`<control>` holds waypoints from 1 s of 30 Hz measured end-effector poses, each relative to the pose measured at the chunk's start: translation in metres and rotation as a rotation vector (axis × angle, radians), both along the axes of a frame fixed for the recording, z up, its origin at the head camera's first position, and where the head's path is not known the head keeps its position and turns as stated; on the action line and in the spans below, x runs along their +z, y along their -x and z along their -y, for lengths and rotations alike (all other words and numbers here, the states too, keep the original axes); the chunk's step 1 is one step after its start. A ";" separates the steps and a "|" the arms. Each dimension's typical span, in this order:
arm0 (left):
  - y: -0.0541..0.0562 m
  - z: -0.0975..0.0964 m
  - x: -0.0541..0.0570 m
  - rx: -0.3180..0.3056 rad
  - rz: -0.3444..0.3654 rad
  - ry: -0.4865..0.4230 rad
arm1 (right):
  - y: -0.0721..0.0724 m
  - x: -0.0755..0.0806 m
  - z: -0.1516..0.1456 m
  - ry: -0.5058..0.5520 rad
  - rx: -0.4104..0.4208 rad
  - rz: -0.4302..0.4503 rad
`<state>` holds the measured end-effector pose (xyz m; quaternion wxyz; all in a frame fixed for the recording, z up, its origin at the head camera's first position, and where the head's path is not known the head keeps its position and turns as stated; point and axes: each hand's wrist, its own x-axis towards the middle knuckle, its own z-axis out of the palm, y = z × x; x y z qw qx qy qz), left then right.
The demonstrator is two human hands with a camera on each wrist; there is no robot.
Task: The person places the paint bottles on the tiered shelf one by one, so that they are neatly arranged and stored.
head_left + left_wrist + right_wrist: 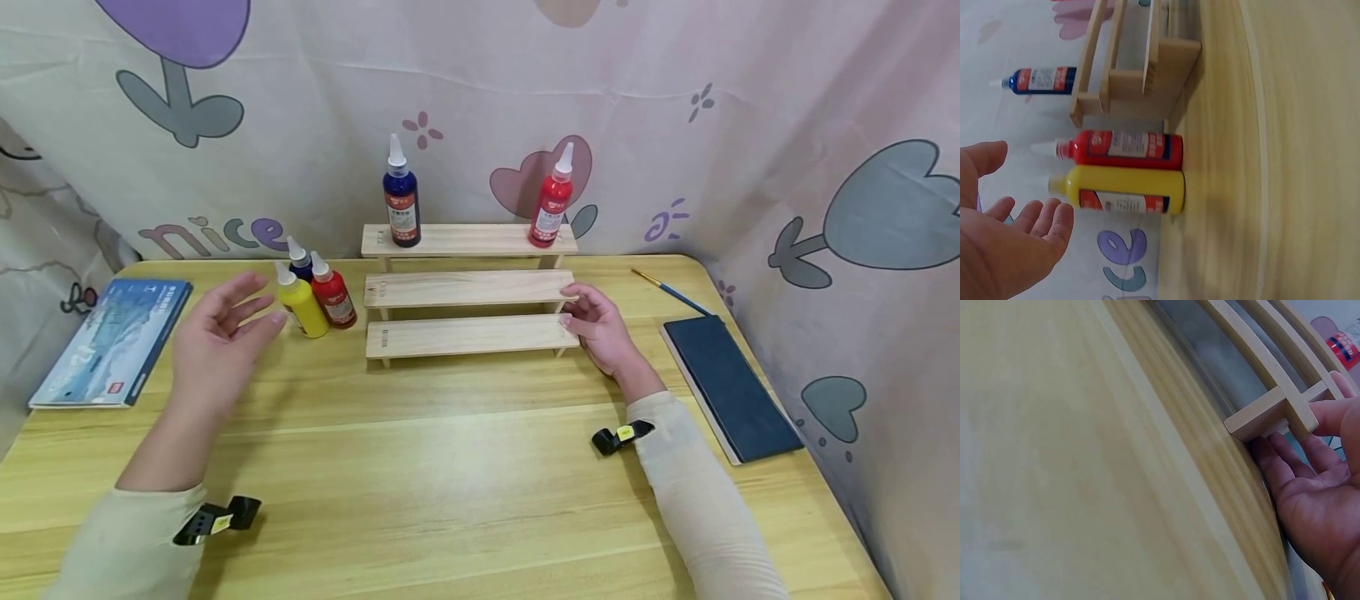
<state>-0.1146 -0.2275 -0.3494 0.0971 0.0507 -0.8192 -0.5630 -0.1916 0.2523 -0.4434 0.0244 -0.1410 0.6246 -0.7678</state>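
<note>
A three-step wooden display rack (pixel 472 335) stands at the back of the table. My right hand (pixel 603 333) holds its right end, the thumb on the lowest step and other fingers curled behind the end support in the right wrist view. On the top step stand a dark blue paint bottle (pixel 402 204) at the left and a red paint bottle (pixel 552 210) at the right. Left of the rack, a yellow paint bottle (pixel 303 307), another red one (pixel 336 298) and a partly hidden blue one (pixel 300 265) cluster upright. My left hand (pixel 221 342), fingers relaxed and holding nothing, hovers beside the yellow bottle.
A blue-covered book (pixel 112 342) lies at the table's left edge. On the right are a dark notebook (pixel 731 387) and a thin paintbrush (pixel 671 290) touching its far end. A patterned curtain (pixel 322 108) hangs right behind the table (pixel 465 483).
</note>
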 end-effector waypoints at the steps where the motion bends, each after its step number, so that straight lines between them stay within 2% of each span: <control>1: 0.002 0.002 -0.001 0.007 0.007 0.001 | 0.000 0.000 0.000 -0.001 0.000 0.001; 9: 0.019 0.013 -0.010 0.022 0.069 0.015 | 0.001 -0.001 0.000 -0.012 -0.006 0.006; 17: 0.032 0.012 -0.019 -0.019 0.112 0.079 | 0.001 -0.001 0.001 -0.016 -0.019 0.013; 23: 0.039 0.008 -0.025 -0.021 0.169 0.091 | 0.002 -0.003 0.000 -0.013 -0.010 0.012; 30: 0.043 0.004 -0.027 -0.022 0.180 0.079 | 0.002 -0.002 0.000 -0.007 -0.010 -0.003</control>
